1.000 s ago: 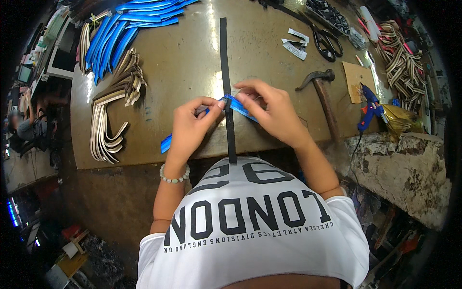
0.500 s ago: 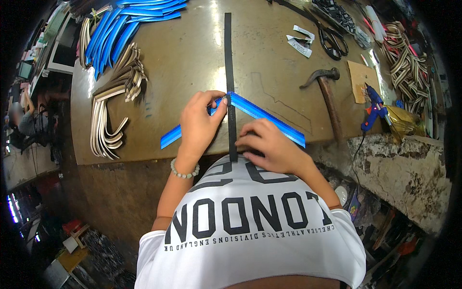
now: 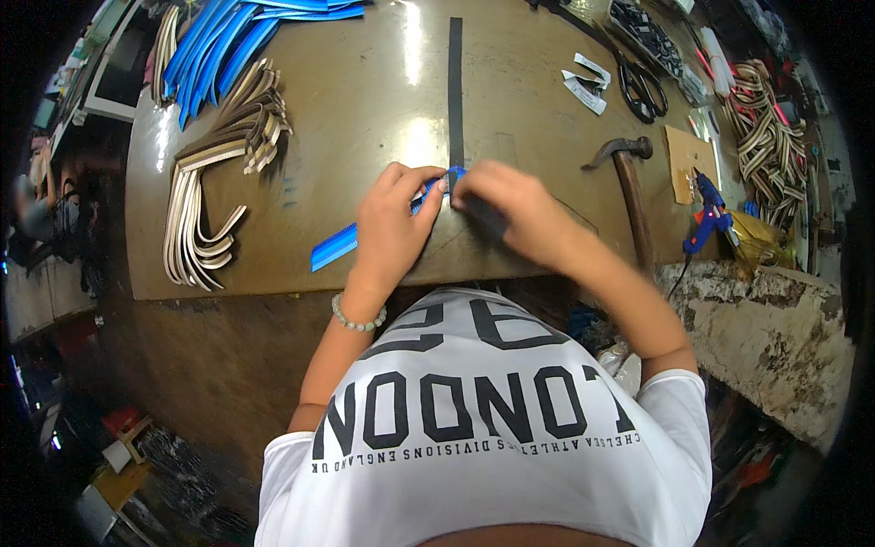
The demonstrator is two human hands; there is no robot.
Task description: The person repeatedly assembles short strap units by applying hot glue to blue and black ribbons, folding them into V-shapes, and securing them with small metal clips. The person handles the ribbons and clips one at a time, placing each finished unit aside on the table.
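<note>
A long flat black strap (image 3: 456,91) runs from the far side of the table to my hands. Its near part bends in under my right palm. My left hand (image 3: 394,219) is closed, thumb and forefinger pinching a blue ribbed strip (image 3: 335,247) where it meets the strap. The strip's left end slants out past my left wrist; no right end shows. My right hand (image 3: 519,210), smeared by motion, is closed around the near part of the black strap, right beside my left fingertips. Its fingertips are partly hidden.
Bundled blue strips (image 3: 219,59) and cream-brown straps (image 3: 196,219) lie left. At right are a hammer (image 3: 629,187), scissors (image 3: 642,89), small white packets (image 3: 588,87), a blue glue gun (image 3: 708,219) on cardboard, and a striped strap pile (image 3: 761,137). The table's front edge borders my body.
My right hand has moved up to my left fingertips, bringing the black strap's near end with it. The blue strip's right half has gone from sight. My left hand keeps its pinch.
</note>
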